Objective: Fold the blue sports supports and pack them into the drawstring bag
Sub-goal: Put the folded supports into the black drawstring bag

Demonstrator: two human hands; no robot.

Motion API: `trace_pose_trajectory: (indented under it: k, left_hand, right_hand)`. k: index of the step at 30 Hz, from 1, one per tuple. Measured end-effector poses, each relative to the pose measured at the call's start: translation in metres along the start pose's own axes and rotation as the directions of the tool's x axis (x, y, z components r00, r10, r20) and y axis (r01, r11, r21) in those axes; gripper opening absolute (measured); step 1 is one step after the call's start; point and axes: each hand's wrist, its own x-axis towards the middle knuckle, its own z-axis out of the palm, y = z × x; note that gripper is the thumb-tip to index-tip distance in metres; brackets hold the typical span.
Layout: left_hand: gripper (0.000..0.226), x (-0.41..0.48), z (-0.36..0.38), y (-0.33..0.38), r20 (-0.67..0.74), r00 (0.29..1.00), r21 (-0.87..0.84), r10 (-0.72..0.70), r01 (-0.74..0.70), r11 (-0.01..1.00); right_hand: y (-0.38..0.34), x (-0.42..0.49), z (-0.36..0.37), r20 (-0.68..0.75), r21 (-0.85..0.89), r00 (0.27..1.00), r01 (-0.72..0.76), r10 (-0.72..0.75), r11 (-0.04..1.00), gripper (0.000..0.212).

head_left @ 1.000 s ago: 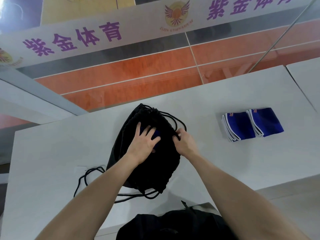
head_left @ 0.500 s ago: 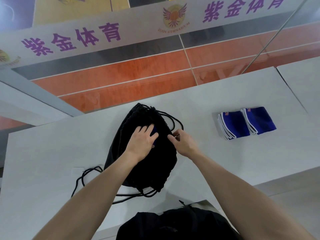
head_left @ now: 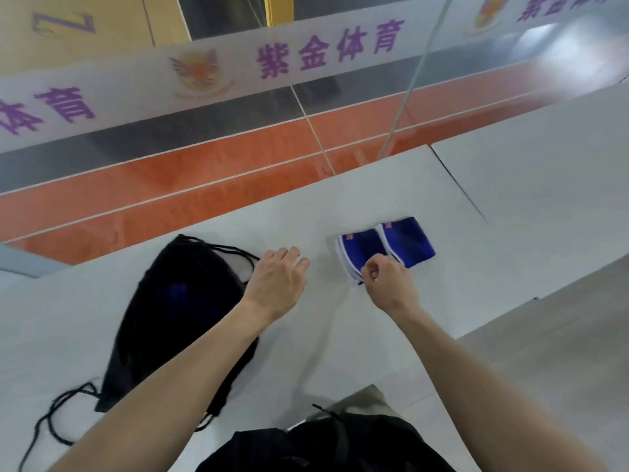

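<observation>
Right hand (head_left: 386,282) pinching near edge of folded blue supports (head_left: 384,245) at 1 o'clock on counter (head_left: 510,206); left hand (head_left: 277,279) spread, empty, beside drawstring bag (head_left: 180,301) at 9. Risk: narrow grip lifts one layer, fold opens

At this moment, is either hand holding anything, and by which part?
Left hand holds nothing; it hovers open between the bag and the supports. Right hand is curled at the near corner of the left support; whether it grips it yet cannot be told.

Bag (head_left: 177,321) lies left of supports (head_left: 384,248) on table (head_left: 510,233).
</observation>
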Motion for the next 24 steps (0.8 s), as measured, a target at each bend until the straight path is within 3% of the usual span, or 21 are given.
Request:
trace_pose_trajectory:
  k: [4,10,12,14,18,21,24]
  left_hand:
    - [0.054,0.057,0.022,0.066,0.135,0.990,-0.095,-0.028,0.041,0.995]
    - [0.066,0.110,0.051,0.109,0.408,0.894,-0.107,-0.184,0.247,0.963]
    - [0.068,0.103,0.056,0.109,0.424,0.872,-0.104,-0.246,0.316,0.943]
    - [0.070,0.091,0.057,0.109,0.409,0.860,-0.096,-0.306,0.375,0.922]
    - [0.070,0.063,0.060,0.110,0.404,0.847,-0.118,-0.346,0.423,0.899]
    - [0.062,0.049,0.058,0.103,0.357,0.858,-0.246,-0.369,0.467,0.849]
    - [0.048,0.038,0.052,0.096,0.209,0.846,-0.349,-0.491,0.533,0.771]
  right_hand:
    - [0.067,0.031,-0.025,-0.107,0.053,0.985,-0.133,0.138,0.990,0.031]
    - [0.115,0.086,-0.039,-0.015,-0.132,0.972,-0.233,0.233,0.963,0.096]
    - [0.118,0.104,-0.039,0.072,-0.166,0.956,-0.270,0.285,0.948,0.104]
    - [0.118,0.115,-0.039,0.147,-0.117,0.934,-0.309,0.324,0.944,0.084]
    - [0.112,0.113,-0.048,0.223,0.211,0.935,-0.324,0.278,0.922,0.032]
    - [0.096,0.103,-0.064,0.227,0.412,0.949,-0.298,0.220,0.861,0.025]
    - [0.070,0.090,-0.081,0.333,0.602,0.939,-0.280,0.083,0.748,0.030]
